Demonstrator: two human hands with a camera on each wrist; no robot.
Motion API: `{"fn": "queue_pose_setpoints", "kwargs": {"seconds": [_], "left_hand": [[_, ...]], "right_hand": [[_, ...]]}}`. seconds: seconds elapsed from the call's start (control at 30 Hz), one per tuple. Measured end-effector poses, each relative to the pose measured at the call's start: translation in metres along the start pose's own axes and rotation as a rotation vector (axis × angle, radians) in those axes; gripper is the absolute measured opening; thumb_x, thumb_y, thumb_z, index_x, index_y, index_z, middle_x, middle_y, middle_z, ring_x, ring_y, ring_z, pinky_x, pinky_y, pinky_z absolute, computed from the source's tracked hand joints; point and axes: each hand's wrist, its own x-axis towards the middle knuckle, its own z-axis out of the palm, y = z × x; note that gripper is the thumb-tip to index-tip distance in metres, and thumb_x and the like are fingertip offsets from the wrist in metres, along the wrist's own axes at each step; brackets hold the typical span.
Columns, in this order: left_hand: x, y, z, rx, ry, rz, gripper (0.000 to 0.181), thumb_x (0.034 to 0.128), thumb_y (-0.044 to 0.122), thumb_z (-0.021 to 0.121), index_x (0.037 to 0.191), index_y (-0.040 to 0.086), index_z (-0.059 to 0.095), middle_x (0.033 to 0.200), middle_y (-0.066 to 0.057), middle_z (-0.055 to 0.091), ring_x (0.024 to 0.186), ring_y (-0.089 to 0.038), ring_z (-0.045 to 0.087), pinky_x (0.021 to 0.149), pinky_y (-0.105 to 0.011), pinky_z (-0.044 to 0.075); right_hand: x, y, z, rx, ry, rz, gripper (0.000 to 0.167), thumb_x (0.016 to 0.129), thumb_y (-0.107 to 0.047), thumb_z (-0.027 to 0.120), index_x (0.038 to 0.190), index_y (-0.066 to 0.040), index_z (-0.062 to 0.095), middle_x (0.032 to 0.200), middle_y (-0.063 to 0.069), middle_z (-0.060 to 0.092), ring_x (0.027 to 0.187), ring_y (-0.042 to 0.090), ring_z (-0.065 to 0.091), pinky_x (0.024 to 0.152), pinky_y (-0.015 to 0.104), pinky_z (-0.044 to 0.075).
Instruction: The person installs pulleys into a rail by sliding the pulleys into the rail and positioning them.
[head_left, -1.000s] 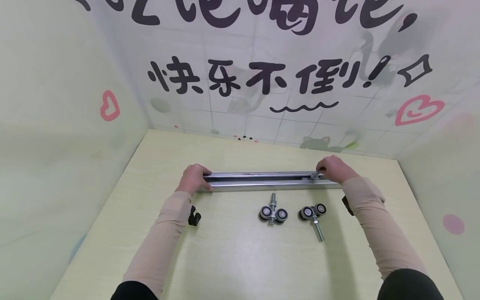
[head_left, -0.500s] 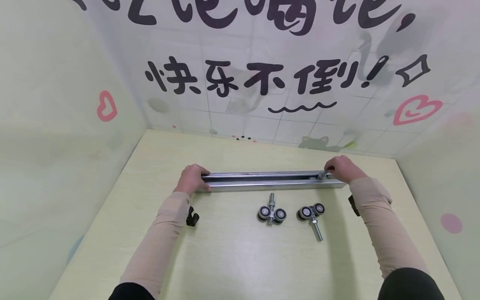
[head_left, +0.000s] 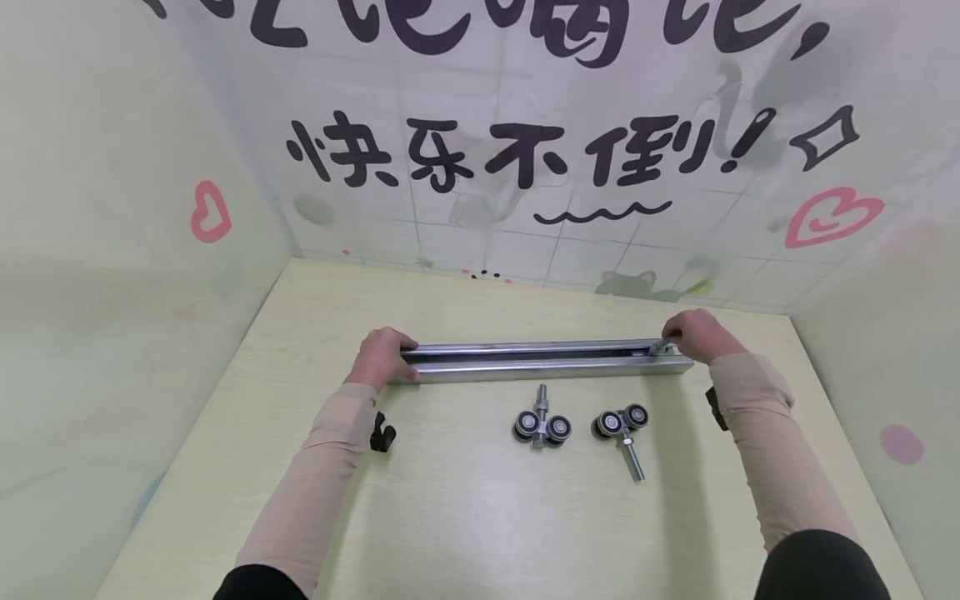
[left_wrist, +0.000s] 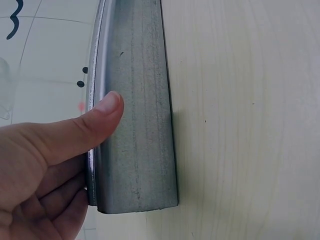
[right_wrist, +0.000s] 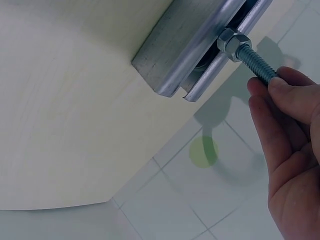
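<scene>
A metal channel rail lies across the table with its slot facing up. At its left end, my left hand grips it; the left wrist view shows the thumb on the rail's side wall. My right hand is at the other end. In the right wrist view its thumb and fingers pinch the threaded bolt of a roller hanger. The bolt, with a hex nut, sticks out of the slot close to the rail's open end. The hanger's wheels are mostly hidden inside the rail.
Two loose roller hangers lie on the table in front of the rail: one with its bolt pointing away, the other with its bolt pointing toward me. A printed wall sheet stands behind the table, with side walls left and right.
My right hand has moved right along the rail with the roller hanger's bolt, toward the right end. My left hand keeps its grip on the left end.
</scene>
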Motion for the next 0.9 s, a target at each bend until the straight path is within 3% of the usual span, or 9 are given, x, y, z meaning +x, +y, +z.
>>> {"fn": "queue_pose_setpoints", "kwargs": {"seconds": [0.6,0.9], "left_hand": [[-0.002,0.001,-0.002,0.006,-0.003,-0.001,0.060,0.0570,0.010,0.084,0.112,0.000,0.062,0.115,-0.019,0.060,0.106,-0.034,0.054,0.095,-0.045,0.040],[-0.001,0.003,-0.002,0.011,-0.010,-0.006,0.059,0.0581,0.010,0.084,0.113,0.000,0.062,0.116,-0.019,0.059,0.107,-0.035,0.053,0.096,-0.045,0.040]], "right_hand": [[-0.007,0.015,-0.004,0.015,-0.009,0.095,0.022,0.076,0.014,0.047,0.082,0.007,0.068,0.082,0.022,0.066,0.076,0.033,0.061,0.068,0.045,0.051],[-0.008,0.017,-0.004,0.023,-0.014,0.099,0.023,0.075,0.014,0.048,0.082,0.007,0.068,0.082,0.022,0.066,0.076,0.034,0.061,0.068,0.045,0.051]]}}
